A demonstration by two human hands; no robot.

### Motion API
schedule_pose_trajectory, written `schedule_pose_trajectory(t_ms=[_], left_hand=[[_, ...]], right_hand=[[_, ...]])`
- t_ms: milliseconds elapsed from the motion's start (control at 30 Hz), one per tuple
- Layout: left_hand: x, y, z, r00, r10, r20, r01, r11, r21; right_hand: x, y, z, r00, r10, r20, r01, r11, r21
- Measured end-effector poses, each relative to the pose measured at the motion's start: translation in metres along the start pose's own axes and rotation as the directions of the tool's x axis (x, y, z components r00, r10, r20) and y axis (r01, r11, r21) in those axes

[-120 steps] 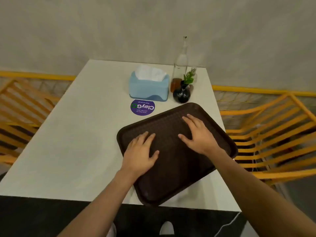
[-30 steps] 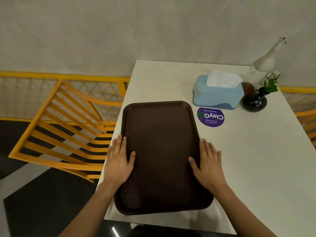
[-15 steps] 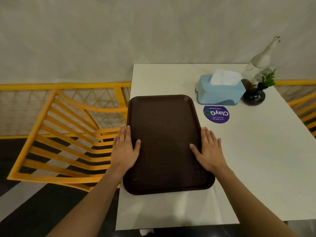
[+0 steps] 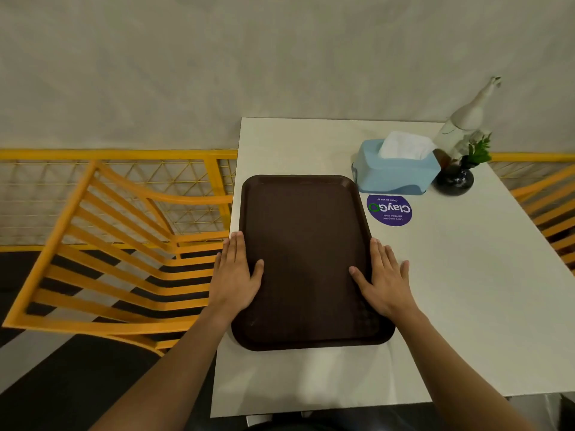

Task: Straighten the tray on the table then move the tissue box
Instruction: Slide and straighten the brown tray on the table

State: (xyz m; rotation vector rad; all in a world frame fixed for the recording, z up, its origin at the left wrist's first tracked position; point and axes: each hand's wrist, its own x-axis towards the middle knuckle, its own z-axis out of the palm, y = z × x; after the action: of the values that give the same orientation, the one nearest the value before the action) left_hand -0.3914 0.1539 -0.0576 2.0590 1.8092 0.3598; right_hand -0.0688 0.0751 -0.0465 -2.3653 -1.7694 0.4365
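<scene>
A dark brown tray (image 4: 306, 244) lies flat on the white table (image 4: 451, 290), lengthwise and square with the table's left edge. My left hand (image 4: 235, 273) rests flat on the tray's left rim, fingers together, thumb on the tray's surface. My right hand (image 4: 384, 276) presses flat against the right rim in the same way. A light blue tissue box (image 4: 395, 171) with white tissue sticking out stands just past the tray's far right corner, untouched by either hand.
A round purple sticker (image 4: 389, 210) is on the table before the tissue box. A glass bottle (image 4: 466, 119) and a small black vase with a green sprig (image 4: 455, 178) stand right of the box. Yellow slatted chairs (image 4: 109, 259) flank the table; a wall is behind.
Four seconds ago the tray lay askew near the table's right side. It now lies straight along the left edge, pushed farther from me, both hands at its side rims.
</scene>
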Motion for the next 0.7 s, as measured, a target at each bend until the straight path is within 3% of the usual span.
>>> schedule_pose_trajectory(t_ms=[700], left_hand=[[-0.01,-0.005,-0.003,1.0,0.007,0.023,-0.005,0.999,-0.047]], right_hand=[[-0.009,-0.002,0.004,1.0,-0.016,-0.008,0.016,1.0,0.005]])
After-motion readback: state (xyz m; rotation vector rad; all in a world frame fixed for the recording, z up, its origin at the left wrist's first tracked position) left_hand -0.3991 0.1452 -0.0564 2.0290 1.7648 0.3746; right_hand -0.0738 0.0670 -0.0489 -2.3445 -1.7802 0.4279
